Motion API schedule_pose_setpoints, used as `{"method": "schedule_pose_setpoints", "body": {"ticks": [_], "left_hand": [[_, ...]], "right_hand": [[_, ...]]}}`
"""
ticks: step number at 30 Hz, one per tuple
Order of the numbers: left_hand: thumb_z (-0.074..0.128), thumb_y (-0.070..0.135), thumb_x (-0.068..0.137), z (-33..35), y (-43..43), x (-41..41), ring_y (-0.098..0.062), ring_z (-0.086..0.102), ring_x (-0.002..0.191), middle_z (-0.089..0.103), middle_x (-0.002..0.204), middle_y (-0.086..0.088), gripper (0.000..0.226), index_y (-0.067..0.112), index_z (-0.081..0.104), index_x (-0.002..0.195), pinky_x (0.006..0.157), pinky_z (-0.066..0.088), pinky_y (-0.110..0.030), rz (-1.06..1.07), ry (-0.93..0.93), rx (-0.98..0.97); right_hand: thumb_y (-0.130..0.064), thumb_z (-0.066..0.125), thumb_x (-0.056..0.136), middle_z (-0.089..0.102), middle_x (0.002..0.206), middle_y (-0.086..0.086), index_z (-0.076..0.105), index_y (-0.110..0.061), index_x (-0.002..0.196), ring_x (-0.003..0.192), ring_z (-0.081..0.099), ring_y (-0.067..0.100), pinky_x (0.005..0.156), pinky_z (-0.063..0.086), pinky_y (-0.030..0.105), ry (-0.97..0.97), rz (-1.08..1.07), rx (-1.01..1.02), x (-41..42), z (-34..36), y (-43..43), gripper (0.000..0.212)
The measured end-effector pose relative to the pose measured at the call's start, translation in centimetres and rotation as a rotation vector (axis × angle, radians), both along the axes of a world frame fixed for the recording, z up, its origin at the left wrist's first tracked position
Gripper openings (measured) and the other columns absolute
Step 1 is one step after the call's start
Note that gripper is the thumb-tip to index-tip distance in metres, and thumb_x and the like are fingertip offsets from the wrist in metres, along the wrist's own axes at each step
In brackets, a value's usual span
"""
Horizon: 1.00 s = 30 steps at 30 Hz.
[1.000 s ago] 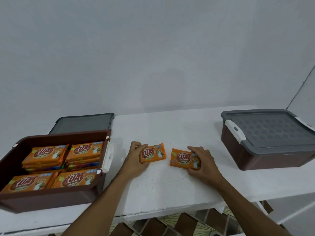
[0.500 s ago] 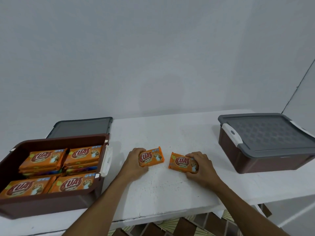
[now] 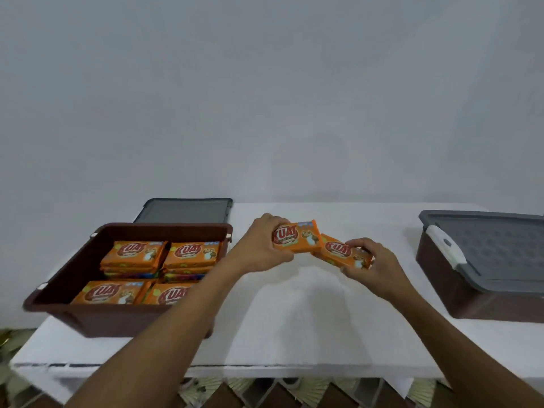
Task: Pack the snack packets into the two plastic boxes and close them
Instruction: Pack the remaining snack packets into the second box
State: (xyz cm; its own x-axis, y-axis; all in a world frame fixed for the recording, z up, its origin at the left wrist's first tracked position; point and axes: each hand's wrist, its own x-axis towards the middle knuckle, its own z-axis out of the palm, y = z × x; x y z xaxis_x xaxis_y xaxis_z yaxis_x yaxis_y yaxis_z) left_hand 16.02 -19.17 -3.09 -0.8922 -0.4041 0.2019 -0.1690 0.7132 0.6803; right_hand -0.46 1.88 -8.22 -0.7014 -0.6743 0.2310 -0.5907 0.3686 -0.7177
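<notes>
Packets (image 3: pixel 297 241) in both hands (image 3: pixel 259 251), maybe aloft.

The bare table (image 3: pixel 309 319) gives free passage between the open box (image 3: pixel 103 322) at its left edge and the closed box (image 3: pixel 485 307) at its right edge.

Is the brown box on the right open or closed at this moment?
Closed: its grey lid sits flat over the right box. Whether the white latch is clipped cannot be told.
</notes>
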Motion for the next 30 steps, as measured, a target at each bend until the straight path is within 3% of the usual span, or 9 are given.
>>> {"method": "schedule_pose_setpoints", "body": {"ticks": [3,6,13,15,16,19,22,26,30], "left_hand": [[0.075,0.02,0.073,3.4,-2.3,3.9,-0.009,0.049,0.103,0.046,0.112,0.003,0.056,0.026,0.049,0.122,0.082,0.045,-0.018,-0.035,-0.017,-0.05],[0.071,0.028,0.066,5.7,-5.5,8.3,-0.007,0.045,0.106,0.045,0.113,0.005,0.067,0.023,0.047,0.129,0.088,0.044,-0.019,-0.041,-0.05,-0.125],[0.068,0.046,0.059,5.1,-14.4,19.0,-0.006,0.049,0.107,0.044,0.116,0.012,0.074,0.034,0.042,0.127,0.083,0.043,-0.018,0.073,-0.279,-0.137],[0.069,0.042,0.061,4.2,-16.3,21.6,-0.005,0.049,0.107,0.044,0.116,0.013,0.07,0.034,0.044,0.126,0.085,0.044,-0.019,0.076,-0.342,-0.103],[0.07,0.039,0.061,3.7,-17.0,22.5,-0.006,0.049,0.108,0.044,0.117,0.012,0.07,0.034,0.044,0.126,0.087,0.046,-0.021,0.06,-0.372,-0.087],[0.072,0.034,0.062,2.8,-18.5,24.0,-0.008,0.052,0.108,0.044,0.12,0.011,0.073,0.032,0.043,0.129,0.087,0.05,-0.023,0.007,-0.477,-0.068],[0.074,0.033,0.064,2.0,-19.6,24.6,-0.011,0.052,0.109,0.044,0.124,0.008,0.075,0.027,0.043,0.133,0.089,0.049,-0.024,-0.062,-0.584,-0.155],[0.076,0.032,0.077,1.8,-20.6,23.9,-0.017,0.049,0.121,0.048,0.134,0.004,0.07,0.028,0.044,0.139,0.102,0.043,-0.03,-0.175,-0.796,-0.397],[0.073,0.045,0.079,2.1,-21.7,23.3,-0.011,0.054,0.112,0.057,0.125,0.011,0.048,0.034,0.057,0.124,0.1,0.047,-0.037,-0.279,-0.818,-0.306]], "right_hand": [[-0.021,0.084,0.069,0.061,0.106,-0.002,0.063,-0.03,0.11,0.09,0.06,0.005,0.067,0.041,0.011,-0.018,0.068,-0.034,2.0,2.3,-3.2,0.047],[-0.023,0.085,0.069,0.063,0.11,-0.002,0.064,-0.032,0.109,0.095,0.06,0.006,0.07,0.043,0.014,-0.034,0.135,-0.068,4.3,3.8,-6.2,0.045],[-0.032,0.085,0.07,0.063,0.109,-0.008,0.063,-0.034,0.106,0.093,0.06,0.002,0.069,0.043,0.003,0.032,0.332,0.005,10.9,6.3,-12.9,0.043],[-0.047,0.082,0.067,0.064,0.108,-0.009,0.062,-0.037,0.103,0.094,0.061,0.006,0.077,0.048,0.012,0.076,0.42,0.091,13.1,6.5,-15.1,0.043],[-0.057,0.078,0.063,0.064,0.107,-0.011,0.062,-0.039,0.102,0.095,0.061,0.008,0.085,0.05,0.024,0.123,0.451,0.138,14.0,6.7,-16.0,0.046],[-0.072,0.063,0.059,0.064,0.108,-0.015,0.063,-0.038,0.104,0.1,0.059,0.009,0.099,0.04,0.042,0.328,0.519,0.285,16.2,7.0,-18.3,0.056],[-0.069,0.063,0.066,0.062,0.111,-0.017,0.059,-0.037,0.103,0.106,0.052,0.008,0.101,0.026,0.041,0.505,0.554,0.48,18.1,6.9,-20.3,0.05],[-0.067,0.071,0.069,0.055,0.108,-0.017,0.053,-0.036,0.094,0.106,0.043,0.011,0.103,0.021,0.04,0.492,0.584,0.683,19.1,6.3,-21.2,0.043],[-0.061,0.068,0.077,0.054,0.101,-0.025,0.059,-0.037,0.096,0.106,0.043,0.006,0.103,0.017,0.04,0.447,0.607,0.646,19.2,6.0,-21.1,0.032]]}}
